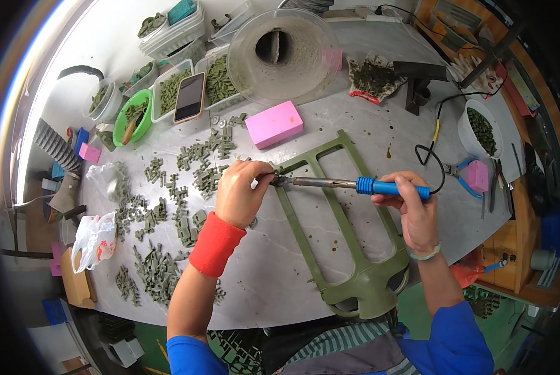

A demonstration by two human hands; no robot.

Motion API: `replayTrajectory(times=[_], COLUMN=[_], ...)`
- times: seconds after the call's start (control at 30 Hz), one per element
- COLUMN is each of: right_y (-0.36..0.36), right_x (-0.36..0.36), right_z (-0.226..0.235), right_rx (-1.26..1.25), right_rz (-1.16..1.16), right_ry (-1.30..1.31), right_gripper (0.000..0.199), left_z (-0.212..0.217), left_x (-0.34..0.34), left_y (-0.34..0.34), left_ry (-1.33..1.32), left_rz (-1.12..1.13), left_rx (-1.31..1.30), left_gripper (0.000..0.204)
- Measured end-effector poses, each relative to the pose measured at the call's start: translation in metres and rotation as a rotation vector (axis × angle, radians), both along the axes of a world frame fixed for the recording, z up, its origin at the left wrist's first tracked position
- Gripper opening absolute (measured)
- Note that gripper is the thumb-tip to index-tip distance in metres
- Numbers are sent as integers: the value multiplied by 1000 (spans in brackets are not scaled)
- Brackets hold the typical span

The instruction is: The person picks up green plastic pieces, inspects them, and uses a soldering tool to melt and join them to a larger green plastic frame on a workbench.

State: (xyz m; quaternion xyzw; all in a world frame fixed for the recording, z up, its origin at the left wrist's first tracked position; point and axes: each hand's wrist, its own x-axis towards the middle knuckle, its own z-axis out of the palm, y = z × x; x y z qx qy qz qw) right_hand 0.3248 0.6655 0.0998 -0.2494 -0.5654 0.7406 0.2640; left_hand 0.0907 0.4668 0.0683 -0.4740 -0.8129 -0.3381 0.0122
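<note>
My right hand (pixel 411 206) is closed around the blue handle of a soldering iron (pixel 330 182). The iron's metal shaft points left, and its tip is at the upper left corner of an olive-green plastic frame (pixel 355 250). At that same corner my left hand (pixel 239 190), with a red wristband, has thumb and forefinger pinched together close to the tip. What the pinch holds is small and mostly hidden by the fingers. The frame lies on the table with long bars and openings, its rounded end toward me. Small green plastic parts (pixel 158 272) lie in loose piles left of my left hand.
Beyond the frame sit a pink block (pixel 275 125) and a round translucent tub (pixel 317 75). A phone (pixel 189 98) leans on bins of green parts. The iron's black cord (pixel 441 162) loops at the right, near blue-handled pliers (pixel 460 172) and a white bucket (pixel 480 129).
</note>
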Motion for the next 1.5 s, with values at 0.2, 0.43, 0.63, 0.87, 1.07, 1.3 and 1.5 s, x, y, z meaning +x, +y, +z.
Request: replayTrajectory(times=[0.2, 0.43, 0.63, 0.87, 1.07, 1.3, 1.5], right_y=[2, 15, 33, 88, 137, 174, 179], right_x=[4, 21, 41, 95, 102, 117, 94], right_z=[6, 21, 26, 38, 50, 64, 44], right_rx=[46, 60, -5, -36, -36, -48, -168], right_rz=[3, -10, -37, -410, -501, -491, -430], right_ry=[-16, -64, -16, 123, 221, 229, 327], right_gripper=[26, 25, 24, 24, 25, 25, 30], left_z=[-3, 0, 9, 38, 42, 72, 50], left_x=[-2, -4, -3, 99, 184, 154, 112], left_y=[-2, 2, -10, -37, -33, -25, 103], left_ry=[38, 72, 115, -173, 104, 32, 57], left_rz=[-7, -15, 24, -419, -484, -523, -394], left_rx=[-32, -36, -47, -50, -294, -374, -80], left_gripper=[11, 10, 31, 31, 67, 59, 14])
